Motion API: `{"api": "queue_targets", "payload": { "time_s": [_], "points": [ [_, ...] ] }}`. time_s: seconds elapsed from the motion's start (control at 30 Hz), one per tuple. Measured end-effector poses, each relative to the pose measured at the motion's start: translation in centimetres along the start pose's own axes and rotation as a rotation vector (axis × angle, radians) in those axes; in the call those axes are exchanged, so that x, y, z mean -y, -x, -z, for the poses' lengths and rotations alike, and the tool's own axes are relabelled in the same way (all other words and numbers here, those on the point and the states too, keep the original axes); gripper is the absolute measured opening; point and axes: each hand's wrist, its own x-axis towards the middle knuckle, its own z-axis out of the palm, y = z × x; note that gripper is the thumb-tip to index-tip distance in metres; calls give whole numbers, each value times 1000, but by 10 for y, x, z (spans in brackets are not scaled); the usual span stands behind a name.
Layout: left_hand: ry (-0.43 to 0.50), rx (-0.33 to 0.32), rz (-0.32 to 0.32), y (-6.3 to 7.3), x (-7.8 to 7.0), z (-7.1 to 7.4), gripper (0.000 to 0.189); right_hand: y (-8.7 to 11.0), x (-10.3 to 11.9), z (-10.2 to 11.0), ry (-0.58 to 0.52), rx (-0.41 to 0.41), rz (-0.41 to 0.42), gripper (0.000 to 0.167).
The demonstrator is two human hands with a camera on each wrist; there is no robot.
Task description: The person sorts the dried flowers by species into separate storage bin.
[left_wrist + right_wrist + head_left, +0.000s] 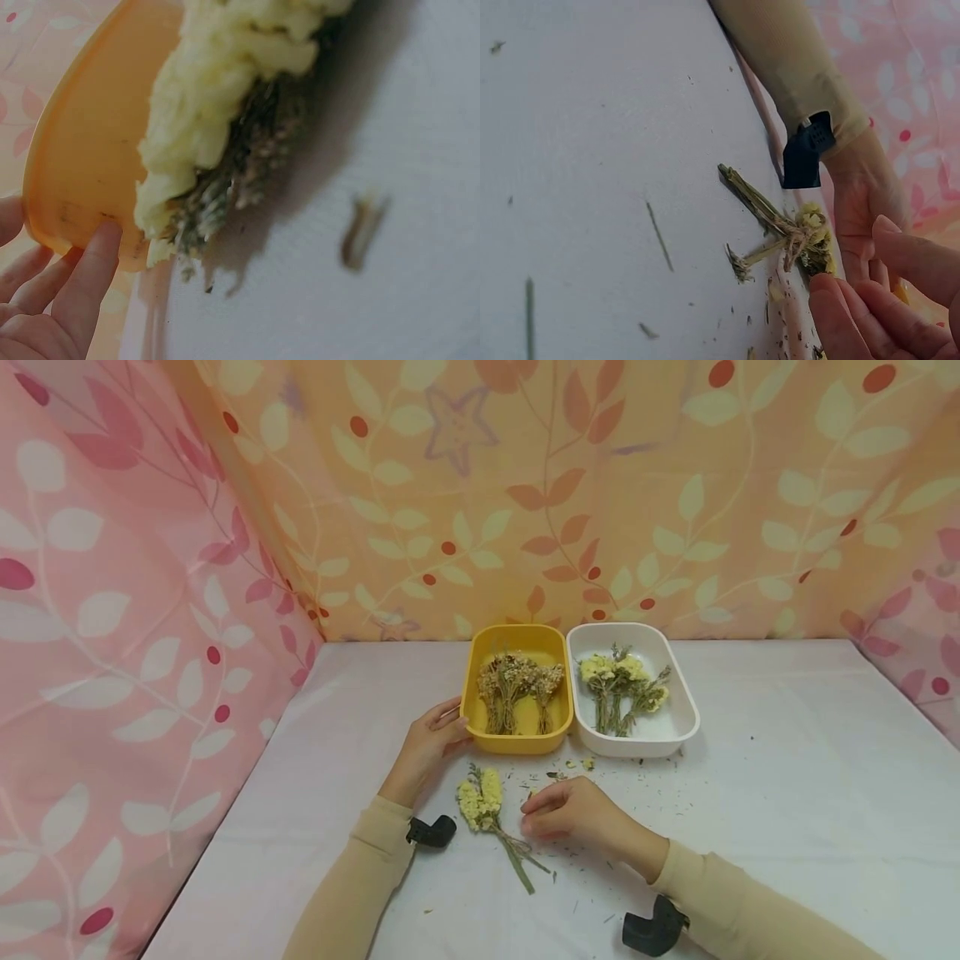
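A yellow tray [519,745] holds several small bunches of dried brownish flowers [517,681], tied round their stems. My left hand [431,743] touches the outside of its left wall; in the left wrist view the fingers [91,271] lie extended along that wall. On the cloth between my hands is a tied bunch of pale yellow dried flowers [481,797], stems pointing toward me. To its right is my right hand [573,810], its fingers loosely bent with nothing between them. In the right wrist view the bunch's stems [754,199] and twine show beyond the fingertips.
Beside the yellow tray stands a white tray [678,727] with several yellow flower bunches [618,681]. Bits of stem and petal [588,763] are scattered on the white tablecloth [787,827]. Patterned curtains [465,510] close off the back and sides.
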Motion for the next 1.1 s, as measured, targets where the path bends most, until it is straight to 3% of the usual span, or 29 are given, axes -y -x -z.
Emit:
{"api": "queue_targets", "payload": {
  "time_s": [0.33,0.73,1.1],
  "points": [
    [16,29,-18,-1,0,1,53,-3,-3,-8,23,19,-45,34],
    [21,32,-16,-1,1,1,53,-10,3,-16,101,16,-43,30],
    [21,32,-13,0,0,2,52,-15,5,-24,212,-29,-32,23]
  ]
}}
